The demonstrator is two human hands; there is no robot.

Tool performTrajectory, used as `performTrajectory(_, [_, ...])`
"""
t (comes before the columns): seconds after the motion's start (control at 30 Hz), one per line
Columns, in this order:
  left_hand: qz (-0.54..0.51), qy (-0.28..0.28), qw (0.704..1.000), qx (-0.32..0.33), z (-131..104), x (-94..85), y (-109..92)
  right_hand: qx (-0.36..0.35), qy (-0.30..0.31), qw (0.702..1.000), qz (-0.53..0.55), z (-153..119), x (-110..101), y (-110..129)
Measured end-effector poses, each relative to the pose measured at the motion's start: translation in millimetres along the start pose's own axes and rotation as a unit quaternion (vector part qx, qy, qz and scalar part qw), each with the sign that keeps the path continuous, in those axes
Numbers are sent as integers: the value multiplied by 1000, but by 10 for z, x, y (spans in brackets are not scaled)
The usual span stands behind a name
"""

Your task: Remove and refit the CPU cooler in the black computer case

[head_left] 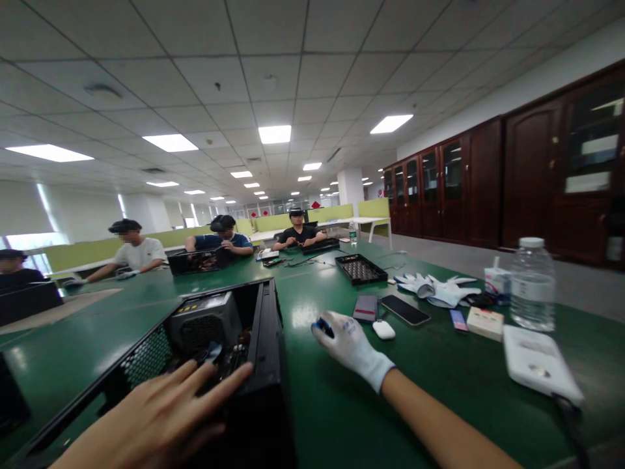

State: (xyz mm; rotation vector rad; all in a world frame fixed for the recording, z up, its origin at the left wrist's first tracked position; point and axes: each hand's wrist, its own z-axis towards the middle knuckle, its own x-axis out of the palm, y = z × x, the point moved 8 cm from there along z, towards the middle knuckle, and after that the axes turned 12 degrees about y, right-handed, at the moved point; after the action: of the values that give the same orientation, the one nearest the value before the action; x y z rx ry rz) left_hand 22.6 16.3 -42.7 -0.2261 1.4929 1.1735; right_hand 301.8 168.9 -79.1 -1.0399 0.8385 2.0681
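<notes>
My left hand [159,410], bare, reaches over an open black computer case [271,352] with its fingers spread. Its index finger lies along the near edge of the case. Inside, the grey power supply unit [205,326] sits toward the far end, and other parts lie partly hidden under my fingers. To the right of the case, my right hand [349,345] wears a white glove with blue on the palm side. Its fingers are curled together low over the green table [322,404]. Something small and dark may be between them, but I cannot make it out.
Right of my gloved hand lie a phone [405,309], a white earbud case [384,330], spare gloves [434,288], a water bottle [532,286] and a white device [541,365]. A black grille panel [361,268] lies farther back. Several people sit around the table with other cases.
</notes>
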Motion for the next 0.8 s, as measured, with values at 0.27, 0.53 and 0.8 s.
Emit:
performTrajectory(0.27, [-10, 12, 996, -85, 1559, 647, 1139, -27, 137, 990, 1, -97, 346, 248])
performTrajectory(0.53, [-108, -127, 959, -231, 1965, 1043, 1106, -47, 327, 944, 24, -91, 682, 269])
performTrajectory(0.8, [-165, -84, 979, -88, 982, 1802, 978, -65, 309, 948, 49, -79, 720, 238])
